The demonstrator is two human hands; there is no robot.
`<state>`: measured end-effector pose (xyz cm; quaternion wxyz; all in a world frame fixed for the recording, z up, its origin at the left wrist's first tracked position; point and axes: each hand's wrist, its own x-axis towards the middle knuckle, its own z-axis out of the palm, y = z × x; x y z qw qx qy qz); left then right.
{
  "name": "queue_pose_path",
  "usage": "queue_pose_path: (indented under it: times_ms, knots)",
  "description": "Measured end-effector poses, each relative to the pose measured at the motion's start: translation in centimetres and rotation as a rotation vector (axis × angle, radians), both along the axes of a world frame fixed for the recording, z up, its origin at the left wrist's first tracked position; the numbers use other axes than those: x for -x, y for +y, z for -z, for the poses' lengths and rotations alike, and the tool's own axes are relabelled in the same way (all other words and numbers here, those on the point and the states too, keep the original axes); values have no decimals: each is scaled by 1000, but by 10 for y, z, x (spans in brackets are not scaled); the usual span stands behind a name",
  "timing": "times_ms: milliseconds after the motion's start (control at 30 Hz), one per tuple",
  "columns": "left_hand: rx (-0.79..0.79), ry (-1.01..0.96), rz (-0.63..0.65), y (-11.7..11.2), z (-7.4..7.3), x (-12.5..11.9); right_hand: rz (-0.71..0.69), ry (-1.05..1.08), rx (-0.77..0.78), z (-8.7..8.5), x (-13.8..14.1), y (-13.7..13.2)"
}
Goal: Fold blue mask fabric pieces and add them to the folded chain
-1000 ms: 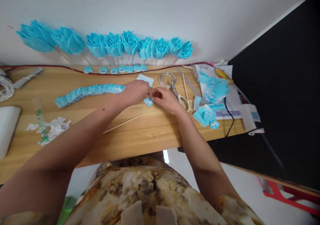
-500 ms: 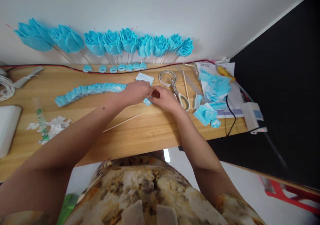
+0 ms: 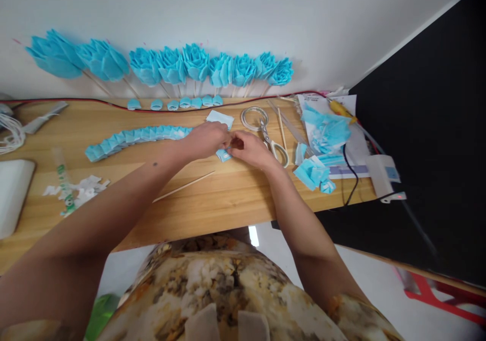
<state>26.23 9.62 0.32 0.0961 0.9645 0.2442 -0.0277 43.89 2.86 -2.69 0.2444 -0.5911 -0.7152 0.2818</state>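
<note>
My left hand point(image 3: 209, 139) and my right hand point(image 3: 248, 148) meet over the wooden table, fingertips pinched together. Between and below them a small folded piece of blue fabric point(image 3: 223, 155) pokes out, its upper part hidden by my fingers. Just behind my left hand lies a flat pale blue piece point(image 3: 222, 119). A curved row of overlapping folded blue pieces point(image 3: 138, 136) runs leftward from my left hand. To the right of my right hand rest scissors point(image 3: 274, 146) with pale handles, their tips over a roll of tape point(image 3: 247, 118).
Blue fabric flowers point(image 3: 195, 62) on sticks lean against the wall, with small blue rolls point(image 3: 185, 102) below. A thin stick point(image 3: 184, 186) lies in front. White scraps point(image 3: 89, 190) are at left, blue offcuts point(image 3: 313, 171) and a glue gun point(image 3: 383, 176) at right.
Both hands stay nearly in place, still pinching together. The blue piece beneath them has shifted very slightly. The view itself has moved a little.
</note>
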Motion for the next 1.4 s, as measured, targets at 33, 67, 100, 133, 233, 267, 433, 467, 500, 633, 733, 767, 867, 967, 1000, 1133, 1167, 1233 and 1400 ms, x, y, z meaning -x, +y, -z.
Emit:
queue_pose_path:
  times_ms: [33, 67, 100, 133, 233, 267, 433, 467, 500, 633, 733, 767, 867, 967, 1000, 1133, 1167, 1233, 1400]
  knots:
    - [3, 6, 5, 0, 0, 0, -1, 4, -1, 0, 0, 0]
    - [6, 9, 10, 1, 1, -1, -3, 5, -3, 0, 0, -1]
    - [8, 11, 13, 1, 2, -1, -5, 6, -4, -1, 0, -1]
    - [9, 9, 15, 2, 3, 0, -7, 5, -4, -1, 1, -1]
    - [1, -19, 22, 5, 7, 2, 7, 6, 7, -1, 2, -1]
    - [-5, -35, 24, 6, 8, 3, 20, 5, 14, -1, 3, -1]
    - [16, -84, 26, 9, 11, 8, 51, -29, 12, -5, 7, -2]
    - [29, -87, 24, 9, 11, 8, 48, -36, 8, -5, 7, -2]
    - [40, -90, 25, 9, 11, 8, 48, -44, 6, -6, 8, -2]
    - [45, -93, 36, 8, 14, 7, 58, -82, 8, -6, 9, -2]
    - [19, -79, 40, 8, 14, 5, 58, -112, 3, -5, 9, -2]
    - [13, -71, 45, 8, 14, 4, 58, -126, -3, -4, 10, -1]
    - [7, -57, 56, 7, 11, 3, 59, -164, -22, -3, 10, -1]
    - [9, -55, 49, 4, 9, 3, 68, -189, -24, -3, 11, -1]
    - [6, -56, 49, 3, 9, 4, 73, -193, -28, -2, 12, -1]
    - [-4, -85, 65, 3, 12, 7, 91, -203, -43, -1, 13, -2]
    - [0, -99, 71, 3, 13, 8, 96, -208, -45, 0, 14, -2]
    - [9, -130, 81, 3, 13, 9, 93, -212, -54, 0, 13, -2]
    - [-52, -138, 67, -1, 11, 9, -3, -11, -29, 2, 3, -2]
